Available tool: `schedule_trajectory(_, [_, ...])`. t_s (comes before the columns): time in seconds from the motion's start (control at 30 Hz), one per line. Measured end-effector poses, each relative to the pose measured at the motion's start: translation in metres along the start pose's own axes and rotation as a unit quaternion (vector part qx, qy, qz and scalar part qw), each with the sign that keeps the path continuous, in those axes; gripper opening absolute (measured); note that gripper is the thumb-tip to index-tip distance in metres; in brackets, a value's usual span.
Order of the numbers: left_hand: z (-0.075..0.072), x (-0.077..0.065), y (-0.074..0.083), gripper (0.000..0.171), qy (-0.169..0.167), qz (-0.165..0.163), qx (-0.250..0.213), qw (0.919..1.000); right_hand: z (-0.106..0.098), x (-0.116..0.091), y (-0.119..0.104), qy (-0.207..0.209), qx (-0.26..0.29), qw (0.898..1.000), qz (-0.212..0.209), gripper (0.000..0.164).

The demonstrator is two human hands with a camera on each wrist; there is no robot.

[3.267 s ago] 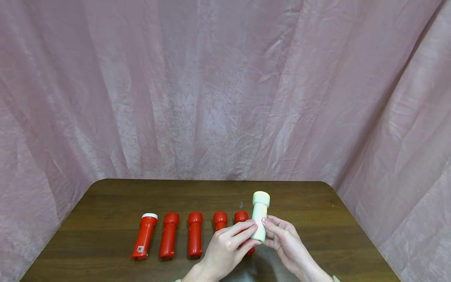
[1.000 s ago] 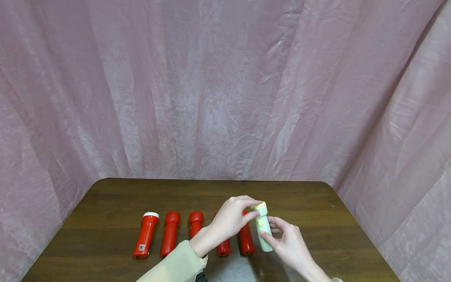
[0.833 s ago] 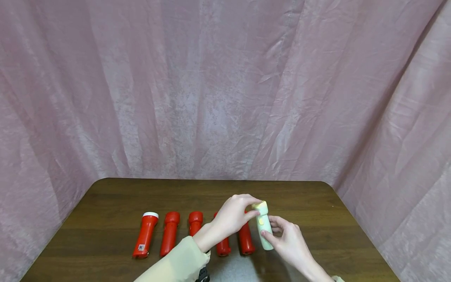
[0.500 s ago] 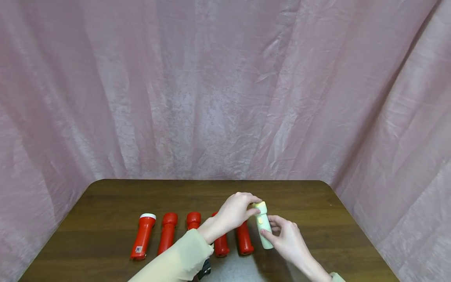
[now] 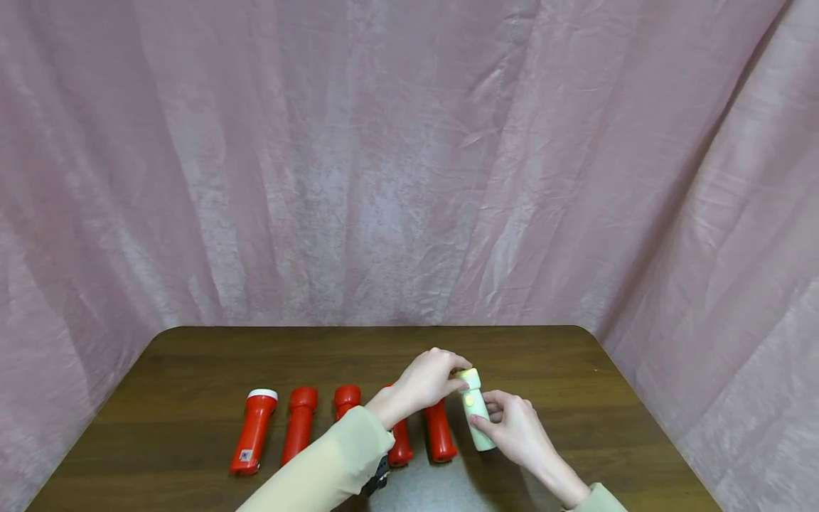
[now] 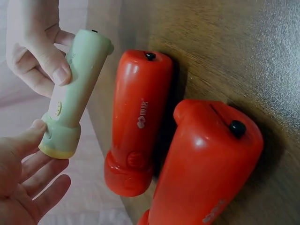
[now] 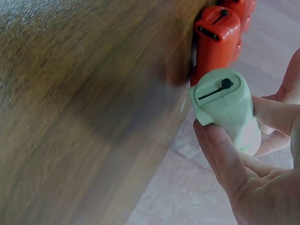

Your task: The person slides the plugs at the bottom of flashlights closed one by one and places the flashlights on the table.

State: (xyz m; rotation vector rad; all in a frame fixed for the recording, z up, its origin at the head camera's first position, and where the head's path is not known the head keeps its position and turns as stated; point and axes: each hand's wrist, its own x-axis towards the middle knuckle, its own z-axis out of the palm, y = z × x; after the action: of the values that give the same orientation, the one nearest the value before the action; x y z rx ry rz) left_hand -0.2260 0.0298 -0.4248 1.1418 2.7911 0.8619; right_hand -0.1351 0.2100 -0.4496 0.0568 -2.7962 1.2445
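Note:
A pale green flashlight (image 5: 475,412) with a yellow switch is held above the table, leaning slightly, its yellow-rimmed head up. My right hand (image 5: 517,430) pinches its body between thumb and fingers. My left hand (image 5: 427,378) has its thumb and fingertips at the head; in the left wrist view the thumb (image 6: 29,138) presses the head's side while fingers reach past the yellow rim. The right wrist view shows the flashlight's tail end (image 7: 220,89) with a black loop-like knob in a slot. Left of it lies a red flashlight (image 5: 439,432), close beside my left wrist.
Several red flashlights lie in a row on the brown wooden table (image 5: 192,370); the leftmost red flashlight (image 5: 254,432) has a white rim and a label. My left sleeve (image 5: 326,462) partly covers the middle ones. A pink curtain (image 5: 384,178) hangs behind the table.
Since the earliest frame, my left hand has gone from the flashlight's lower end to its head. The flashlight has turned, showing its yellow switch, and come lower. Lately both hands barely move.

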Motion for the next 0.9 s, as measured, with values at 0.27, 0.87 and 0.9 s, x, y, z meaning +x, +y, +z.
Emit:
schedule_trajectory(0.27, [0.010, 0.008, -0.007, 0.024, -0.029, 0.004, 0.035, 0.9990, 0.005, 0.005, 0.005, -0.022, -0.005, 1.000, 0.010, 0.031])
schedule_trajectory(0.87, [0.022, 0.016, -0.011, 0.021, -0.044, 0.007, 0.072, 0.9964, 0.010, 0.010, 0.007, -0.011, -0.066, 0.997, 0.028, 0.026])
schedule_trajectory(0.9, [0.023, 0.016, -0.011, 0.021, -0.044, 0.006, 0.071, 0.9964, 0.011, 0.010, 0.007, -0.011, -0.069, 0.997, 0.030, 0.026])
